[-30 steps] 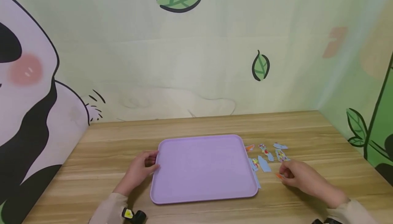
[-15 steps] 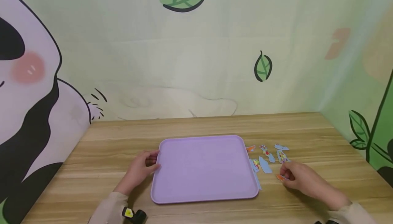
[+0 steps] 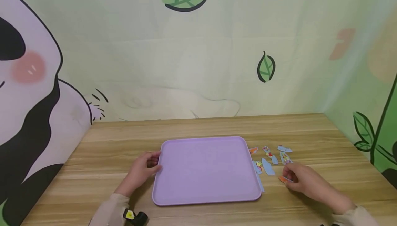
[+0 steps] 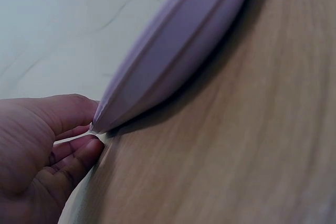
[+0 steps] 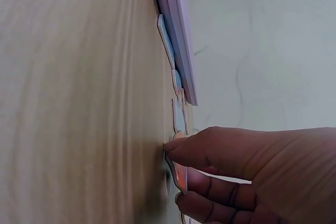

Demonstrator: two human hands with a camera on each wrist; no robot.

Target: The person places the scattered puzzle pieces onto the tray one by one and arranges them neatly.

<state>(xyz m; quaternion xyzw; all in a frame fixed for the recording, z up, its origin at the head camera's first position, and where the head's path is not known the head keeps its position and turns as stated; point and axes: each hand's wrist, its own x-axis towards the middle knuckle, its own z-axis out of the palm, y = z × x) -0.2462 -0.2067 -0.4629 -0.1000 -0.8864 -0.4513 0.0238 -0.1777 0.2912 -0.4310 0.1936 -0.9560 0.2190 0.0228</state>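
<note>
A purple rectangular tray (image 3: pixel 206 171) lies on the wooden table. At its left rim, my left hand (image 3: pixel 143 169) pinches the edge. The left wrist view has the thumb (image 4: pixel 79 111) at the top of the rim and the fingers curled below. To the right of the tray, my right hand (image 3: pixel 305 179) pinches an orange and blue puzzle piece (image 3: pixel 283 178) between thumb and fingers. That puzzle piece (image 5: pixel 181 174) stands tilted close to the table in the right wrist view, partly hidden by the thumb.
Several flat, mostly blue puzzle pieces (image 3: pixel 268 166) lie between the tray and my right hand. An orange piece (image 3: pixel 253 150) and a long blue piece (image 3: pixel 261 184) are partly covered by the tray's right edge. A printed cloth wall (image 3: pixel 198 64) rises behind the table (image 3: pixel 124 133).
</note>
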